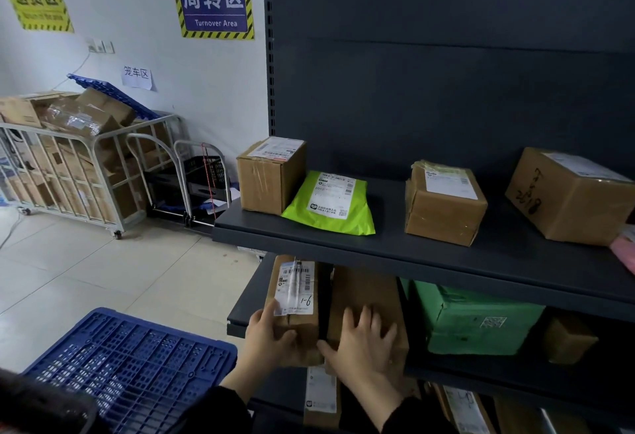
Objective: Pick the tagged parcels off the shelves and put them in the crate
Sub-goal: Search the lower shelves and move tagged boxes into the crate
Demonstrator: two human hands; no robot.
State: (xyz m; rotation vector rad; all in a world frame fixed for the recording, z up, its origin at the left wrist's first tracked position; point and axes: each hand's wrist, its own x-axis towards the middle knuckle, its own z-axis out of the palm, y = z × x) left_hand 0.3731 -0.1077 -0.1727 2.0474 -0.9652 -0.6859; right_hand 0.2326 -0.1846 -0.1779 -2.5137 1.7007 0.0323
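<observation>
upper shelf (446, 255) holds three cardboard boxes (443, 201) and a green mailer (331, 205).

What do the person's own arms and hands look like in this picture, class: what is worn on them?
Both hands are bare: the left hand and right hand wear no gloves, and no rings or watch show. Each arm wears a dark, black-looking long sleeve that ends at the wrist.

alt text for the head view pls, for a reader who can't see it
Left hand grips a labelled brown parcel on the middle shelf while the right hand rests flat on the neighbouring box. A blue crate sits lower left; four more parcels sit on the shelf above.
</observation>
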